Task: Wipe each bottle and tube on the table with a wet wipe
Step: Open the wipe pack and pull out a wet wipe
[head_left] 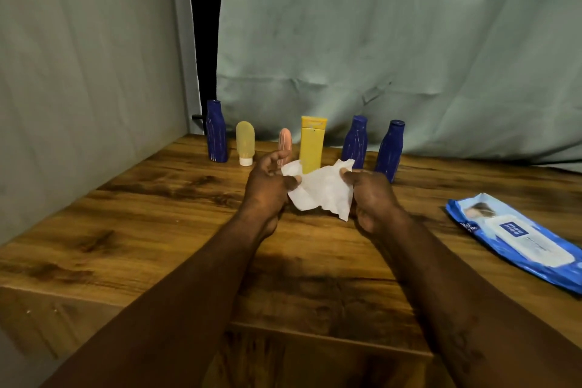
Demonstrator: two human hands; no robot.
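Forearms of mine run up from the bottom of the frame to the centre, above the wooden table (126,214). My left hand (267,189) pinches the left edge of the wipe (321,195) between thumb and fingers; my right hand (371,195) pinches its upper right corner. The white wipe hangs crumpled and half spread between them, held off the table at mid-frame. At the right edge, level with my hands, the blue wipe pack (516,242) lies flat. Beyond the hands a row stands upright along the table's far side, from left to right: left bottle (216,132), dark blue; pale tube (245,143) on its white cap; pink tube (285,142), partly behind my left fingers; yellow tube (311,145); middle bottle (355,143) and right bottle (390,149), both dark blue. A grey-green curtain (378,41) hangs behind.
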